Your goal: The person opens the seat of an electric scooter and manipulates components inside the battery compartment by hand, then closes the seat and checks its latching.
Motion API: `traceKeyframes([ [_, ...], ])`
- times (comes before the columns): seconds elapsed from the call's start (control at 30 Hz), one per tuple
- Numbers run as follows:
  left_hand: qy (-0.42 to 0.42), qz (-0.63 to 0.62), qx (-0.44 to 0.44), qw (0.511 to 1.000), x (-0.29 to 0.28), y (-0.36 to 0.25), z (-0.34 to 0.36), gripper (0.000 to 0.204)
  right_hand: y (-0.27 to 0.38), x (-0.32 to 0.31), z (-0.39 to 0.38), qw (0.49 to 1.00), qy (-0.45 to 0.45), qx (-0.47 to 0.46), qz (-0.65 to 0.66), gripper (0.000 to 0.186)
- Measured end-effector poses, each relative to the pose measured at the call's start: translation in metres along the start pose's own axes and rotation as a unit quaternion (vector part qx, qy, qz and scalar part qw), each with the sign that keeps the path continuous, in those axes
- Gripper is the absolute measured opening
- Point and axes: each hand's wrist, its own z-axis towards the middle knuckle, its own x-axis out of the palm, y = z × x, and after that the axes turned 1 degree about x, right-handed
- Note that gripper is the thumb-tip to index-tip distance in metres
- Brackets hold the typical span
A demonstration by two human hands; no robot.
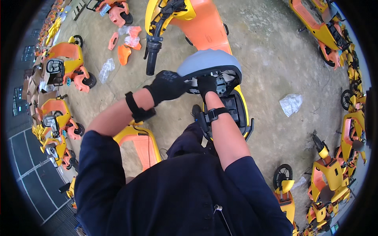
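Note:
A grey-blue domed shell (pixel 210 61) with a black rim stands tilted up over the rear of a yellow and orange scooter (pixel 206 29), its hollow side facing me. Whether it is a seat or a helmet I cannot tell. My left hand (pixel 169 85), in a black glove, is closed at the shell's left edge. My right hand (pixel 207 84), also gloved, reaches into the hollow, where its fingers are hidden. Beside it a grey metal bracket (pixel 223 83) shows inside. Below the shell lies an open black compartment (pixel 235 108) in the scooter's body.
The scooter's black handlebar grip (pixel 153 55) juts out ahead of my left hand. Another scooter (pixel 138 143) stands close on my left. Orange panels (pixel 124 54) and clear plastic wrap (pixel 291 104) lie on the concrete floor. Rows of scooters (pixel 65 63) line both sides.

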Motion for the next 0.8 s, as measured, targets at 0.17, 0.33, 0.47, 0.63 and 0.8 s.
traceKeyframes([
  [0.17,-0.192,0.107,-0.067,0.973,-0.003,-0.031,0.05,0.026,0.01,-0.003,0.001,0.991,0.063,-0.101,-0.058,0.028],
  [0.33,0.094,0.196,-0.015,0.976,-0.005,-0.035,0.082,0.02,-0.001,0.022,0.009,1.0,-0.014,0.009,0.007,0.024],
  [0.47,0.141,0.138,0.162,0.967,-0.035,-0.012,0.094,0.033,0.002,0.009,0.01,0.98,0.043,0.11,0.158,0.035],
  [0.63,0.231,0.053,0.116,0.965,-0.037,-0.011,0.083,0.042,0.022,-0.03,-0.013,0.99,0.074,0.048,0.108,0.031],
  [0.8,0.185,0.038,0.184,0.965,-0.029,-0.024,0.063,0.033,0.018,0.01,-0.024,0.984,-0.004,0.074,0.161,0.039],
])
